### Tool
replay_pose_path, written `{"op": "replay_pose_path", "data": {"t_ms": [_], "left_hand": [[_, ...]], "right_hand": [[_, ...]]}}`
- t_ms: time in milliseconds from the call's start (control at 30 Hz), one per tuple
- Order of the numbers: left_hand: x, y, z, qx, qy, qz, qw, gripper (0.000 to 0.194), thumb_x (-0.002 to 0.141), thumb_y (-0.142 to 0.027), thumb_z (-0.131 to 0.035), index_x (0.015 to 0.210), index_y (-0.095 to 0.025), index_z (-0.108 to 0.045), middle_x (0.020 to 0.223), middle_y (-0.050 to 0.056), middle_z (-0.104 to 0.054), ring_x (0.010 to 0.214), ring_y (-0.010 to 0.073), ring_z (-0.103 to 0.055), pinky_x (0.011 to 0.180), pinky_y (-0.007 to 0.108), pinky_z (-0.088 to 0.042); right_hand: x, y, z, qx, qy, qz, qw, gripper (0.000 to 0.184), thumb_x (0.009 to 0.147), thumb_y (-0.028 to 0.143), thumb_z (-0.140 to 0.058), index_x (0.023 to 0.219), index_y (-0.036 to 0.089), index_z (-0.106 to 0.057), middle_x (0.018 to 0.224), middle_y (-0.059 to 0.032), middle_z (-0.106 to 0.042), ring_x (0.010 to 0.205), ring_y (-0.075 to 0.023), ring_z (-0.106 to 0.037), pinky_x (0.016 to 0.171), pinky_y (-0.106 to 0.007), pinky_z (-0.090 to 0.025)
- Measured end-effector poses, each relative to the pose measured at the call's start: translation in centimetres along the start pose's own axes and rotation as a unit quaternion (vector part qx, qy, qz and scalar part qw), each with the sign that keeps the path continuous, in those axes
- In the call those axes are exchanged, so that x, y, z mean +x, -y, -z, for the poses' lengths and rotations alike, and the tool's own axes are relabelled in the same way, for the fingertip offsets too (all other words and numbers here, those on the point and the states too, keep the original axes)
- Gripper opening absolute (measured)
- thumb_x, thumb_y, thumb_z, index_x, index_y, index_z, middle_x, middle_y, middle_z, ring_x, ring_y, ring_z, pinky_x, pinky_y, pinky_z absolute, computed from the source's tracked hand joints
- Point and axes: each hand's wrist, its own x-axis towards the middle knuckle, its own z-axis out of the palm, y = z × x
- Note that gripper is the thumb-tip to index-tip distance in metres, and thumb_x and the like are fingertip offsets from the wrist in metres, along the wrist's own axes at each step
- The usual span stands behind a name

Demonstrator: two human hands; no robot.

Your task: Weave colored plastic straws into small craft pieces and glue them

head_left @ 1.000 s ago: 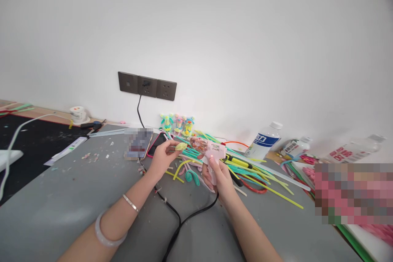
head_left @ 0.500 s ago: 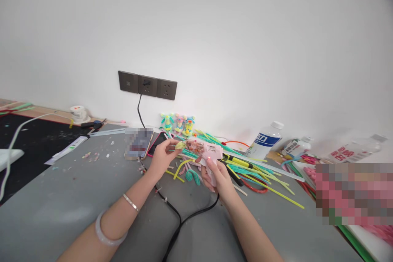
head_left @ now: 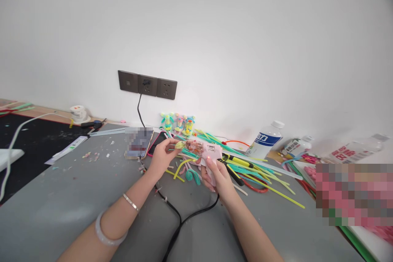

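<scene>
My right hand (head_left: 216,176) is wrapped round the handle of a pale pink hot glue gun (head_left: 211,151), which has a small light glowing near my thumb. A clear glue stick (head_left: 270,166) sticks out of its back. The gun's front end is crusted with coloured bits and points left. My left hand (head_left: 166,154) pinches a small yellow-green fuzzy piece (head_left: 179,145) right at the nozzle; whether they touch I cannot tell. Beneath and behind the gun lie pipe cleaners (head_left: 260,176) in green, yellow and teal, one curled into a teal spiral (head_left: 193,177).
Black-and-yellow pliers (head_left: 236,161) lie behind the gun. Phones (head_left: 139,143) rest to the left. Small fuzzy figures (head_left: 179,125) stand by the wall, under dark sockets (head_left: 147,85). A bottle (head_left: 266,141) stands back right. The black cord (head_left: 181,219) runs across the grey tabletop.
Both hands, the glue gun and the small yellow-green piece stay almost in place. Only a very slight shift of the glue gun and glue stick shows.
</scene>
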Motion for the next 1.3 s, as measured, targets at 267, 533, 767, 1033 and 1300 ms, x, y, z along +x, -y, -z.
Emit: {"op": "replay_pose_path", "data": {"t_ms": [267, 533, 767, 1033, 1300], "left_hand": [[-0.03, -0.08, -0.03, -0.008, -0.006, 0.002, 1.000, 0.023, 0.074, -0.035, -0.069, 0.086, -0.017, -0.064, 0.086, 0.006, -0.068, 0.083, 0.0196, -0.065, 0.071, 0.028, -0.053], [0.08, -0.08, -0.07, -0.012, -0.020, 0.007, 1.000, 0.022, 0.071, -0.032, -0.070, 0.085, -0.017, -0.064, 0.085, 0.006, -0.068, 0.081, 0.0193, -0.065, 0.070, 0.028, -0.053], [0.04, -0.16, -0.09, -0.017, -0.024, 0.012, 0.999, 0.024, 0.070, -0.034, -0.071, 0.085, -0.017, -0.064, 0.084, 0.005, -0.068, 0.080, 0.0185, -0.064, 0.070, 0.028, -0.052], [-0.01, -0.70, -0.09, -0.004, -0.018, 0.006, 1.000, 0.026, 0.072, -0.039, -0.070, 0.083, -0.017, -0.064, 0.084, 0.006, -0.067, 0.081, 0.0188, -0.064, 0.069, 0.027, -0.053], [0.04, -0.07, 0.07, -0.012, -0.015, -0.001, 1.000, 0.024, 0.073, -0.037, -0.071, 0.083, -0.017, -0.064, 0.085, 0.006, -0.069, 0.081, 0.0189, -0.065, 0.071, 0.028, -0.054]], "right_hand": [[-0.15, 0.61, -0.20, -0.009, -0.007, -0.003, 1.000, 0.048, 0.083, 0.063, -0.053, 0.068, 0.017, -0.053, 0.044, 0.0082, -0.037, 0.029, -0.0040, -0.029, 0.031, -0.020, -0.014], [-0.06, 0.36, 0.06, -0.014, -0.017, 0.005, 1.000, 0.046, 0.084, 0.062, -0.053, 0.070, 0.018, -0.053, 0.043, 0.0086, -0.037, 0.028, -0.0043, -0.029, 0.031, -0.019, -0.016], [-0.23, 0.69, -0.10, -0.018, -0.023, 0.007, 1.000, 0.045, 0.084, 0.061, -0.053, 0.079, 0.017, -0.056, 0.044, 0.0092, -0.038, 0.029, -0.0044, -0.029, 0.031, -0.019, -0.017], [-0.24, 0.43, -0.03, -0.020, -0.004, 0.003, 1.000, 0.047, 0.084, 0.062, -0.053, 0.084, 0.015, -0.059, 0.044, 0.0093, -0.038, 0.029, -0.0041, -0.030, 0.032, -0.019, -0.017], [0.04, -0.06, 0.21, -0.030, 0.008, -0.007, 0.999, 0.052, 0.081, 0.067, -0.053, 0.085, 0.015, -0.057, 0.043, 0.0096, -0.037, 0.028, -0.0049, -0.028, 0.030, -0.020, -0.017]]}}
